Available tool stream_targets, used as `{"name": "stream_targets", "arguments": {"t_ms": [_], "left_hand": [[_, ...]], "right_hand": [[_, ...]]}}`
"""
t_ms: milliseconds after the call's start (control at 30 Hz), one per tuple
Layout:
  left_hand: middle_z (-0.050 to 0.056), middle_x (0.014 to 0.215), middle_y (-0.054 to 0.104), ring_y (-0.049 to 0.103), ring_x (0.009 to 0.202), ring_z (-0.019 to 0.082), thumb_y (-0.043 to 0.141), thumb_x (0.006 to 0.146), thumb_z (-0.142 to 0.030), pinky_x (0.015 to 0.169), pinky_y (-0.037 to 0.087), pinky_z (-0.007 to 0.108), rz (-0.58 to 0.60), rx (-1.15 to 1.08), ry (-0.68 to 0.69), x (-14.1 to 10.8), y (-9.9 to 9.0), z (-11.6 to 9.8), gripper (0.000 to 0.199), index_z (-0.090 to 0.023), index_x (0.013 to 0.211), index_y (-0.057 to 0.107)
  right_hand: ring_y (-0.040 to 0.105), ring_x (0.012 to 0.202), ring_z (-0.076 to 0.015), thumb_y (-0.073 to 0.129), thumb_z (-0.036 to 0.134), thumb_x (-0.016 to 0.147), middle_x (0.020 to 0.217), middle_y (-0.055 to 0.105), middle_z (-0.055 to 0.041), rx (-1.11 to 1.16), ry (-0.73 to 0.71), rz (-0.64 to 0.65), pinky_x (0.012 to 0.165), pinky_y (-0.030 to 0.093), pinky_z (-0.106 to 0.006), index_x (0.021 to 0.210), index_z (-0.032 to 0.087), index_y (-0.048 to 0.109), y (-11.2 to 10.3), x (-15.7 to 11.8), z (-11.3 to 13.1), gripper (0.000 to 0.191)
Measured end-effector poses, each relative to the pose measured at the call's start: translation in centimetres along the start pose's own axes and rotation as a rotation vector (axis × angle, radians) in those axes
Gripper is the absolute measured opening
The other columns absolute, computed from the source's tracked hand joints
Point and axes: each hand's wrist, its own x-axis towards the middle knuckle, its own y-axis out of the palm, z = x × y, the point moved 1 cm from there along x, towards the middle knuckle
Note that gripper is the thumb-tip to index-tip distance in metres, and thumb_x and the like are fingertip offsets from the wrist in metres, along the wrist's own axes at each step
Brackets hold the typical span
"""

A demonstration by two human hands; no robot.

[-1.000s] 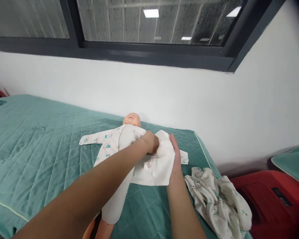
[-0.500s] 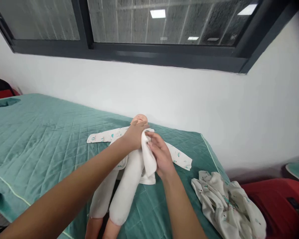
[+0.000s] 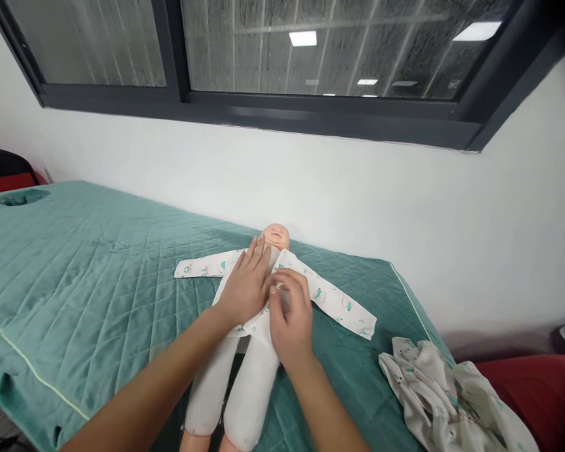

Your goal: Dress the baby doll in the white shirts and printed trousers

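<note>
A baby doll (image 3: 276, 235) lies on its back, its head toward the wall and its white cloth legs toward me. It wears a white baby shirt (image 3: 341, 305) with small green and red prints, both sleeves spread out sideways. My left hand (image 3: 245, 282) rests flat on the doll's chest, fingers stretched toward its neck. Close beside it, my right hand (image 3: 292, 314) is curled, with thumb and fingertips together at the shirt's front flap. The flap lies across the doll's belly, and the hands hide part of it.
A green quilted cover (image 3: 117, 251) spreads under the doll, with an oval hole at far left. Crumpled printed baby clothing (image 3: 442, 389) lies at right, beside a red object (image 3: 522, 383). A white wall (image 3: 358, 194) with a dark-framed window rises behind.
The shirt flap that my right hand held up is now down across the doll's front. My left hand has shifted off the doll's neck area and lies flat on the chest.
</note>
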Motion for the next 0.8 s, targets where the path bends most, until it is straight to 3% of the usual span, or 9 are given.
{"name": "stream_targets", "arguments": {"t_ms": [100,233,367,467,567,633,700,800], "left_hand": [[0.013,0.163,0.014,0.005,0.152,0.028,0.032,0.098,-0.038,0.121,0.017,0.057,-0.003,0.199,0.058,-0.9,1.1,-0.5,0.062,-0.013,0.155,0.022],[0.009,0.163,0.015,0.007,0.153,0.026,0.030,0.098,-0.033,0.122,0.015,0.056,-0.028,0.298,0.066,-1.4,1.5,-1.1,0.059,-0.013,0.154,0.024],[0.010,0.162,0.022,0.012,0.152,0.025,0.028,0.099,-0.032,0.122,0.017,0.054,0.003,0.238,0.066,-1.0,1.6,-1.2,0.057,-0.012,0.153,0.027],[0.011,0.160,0.026,0.016,0.151,0.025,0.031,0.099,-0.031,0.123,0.013,0.054,0.040,0.070,0.076,-0.3,1.5,-1.1,0.056,-0.012,0.151,0.032],[0.009,0.156,0.038,0.026,0.148,0.026,0.043,0.096,-0.031,0.123,0.015,0.052,0.029,-0.307,0.038,0.5,0.7,-0.5,0.045,-0.018,0.138,0.052],[0.008,0.142,0.055,0.043,0.138,0.025,0.051,0.092,-0.032,0.117,0.028,0.047,-0.058,-0.727,-0.086,0.9,-0.4,0.7,0.028,-0.022,0.114,0.065],[0.007,0.113,0.068,0.059,0.114,0.022,0.054,0.091,-0.034,0.099,0.046,0.039,-0.162,-1.247,-0.250,1.2,-1.4,2.3,0.017,-0.022,0.089,0.065],[0.002,0.076,0.056,0.058,0.075,0.014,0.052,0.092,-0.037,0.069,0.050,0.028,-0.210,-1.902,-0.408,1.3,-2.4,4.6,0.028,-0.019,0.070,0.051]], "right_hand": [[0.048,0.129,-0.0217,0.051,0.024,0.095,0.134,0.055,-0.0085,-0.076,0.124,-0.057,0.113,0.037,-0.047,0.124,0.024,0.059,-0.4,0.2,-1.9,0.030],[0.035,0.142,-0.0215,0.047,0.039,0.098,0.153,0.042,-0.0064,-0.035,0.374,0.167,0.121,0.025,-0.048,0.144,0.026,0.045,-0.5,0.4,-4.3,0.048],[0.030,0.146,-0.0196,0.043,0.045,0.099,0.157,0.035,-0.0013,0.018,0.416,0.278,0.124,0.017,-0.045,0.148,0.029,0.041,-0.8,0.4,-4.8,0.051],[0.031,0.146,-0.0189,0.045,0.044,0.098,0.157,0.036,-0.0005,0.050,0.450,0.229,0.124,0.020,-0.043,0.144,0.030,0.047,-0.9,0.3,-4.8,0.048],[0.042,0.139,-0.0202,0.051,0.041,0.096,0.148,0.049,-0.0029,0.028,0.484,0.029,0.119,0.029,-0.043,0.129,0.028,0.061,-1.0,0.1,-4.7,0.037],[0.049,0.131,-0.0210,0.054,0.039,0.095,0.137,0.059,-0.0044,-0.013,0.456,-0.085,0.114,0.035,-0.041,0.116,0.026,0.067,-0.9,0.2,-4.6,0.027],[0.054,0.122,-0.0210,0.055,0.037,0.093,0.125,0.064,-0.0046,-0.049,0.432,-0.123,0.107,0.040,-0.038,0.108,0.025,0.068,-0.8,0.4,-4.4,0.022],[0.060,0.103,-0.0196,0.055,0.038,0.093,0.110,0.068,-0.0033,-0.100,0.466,-0.091,0.090,0.046,-0.033,0.105,0.024,0.067,-0.5,1.3,-4.1,0.022]]}}
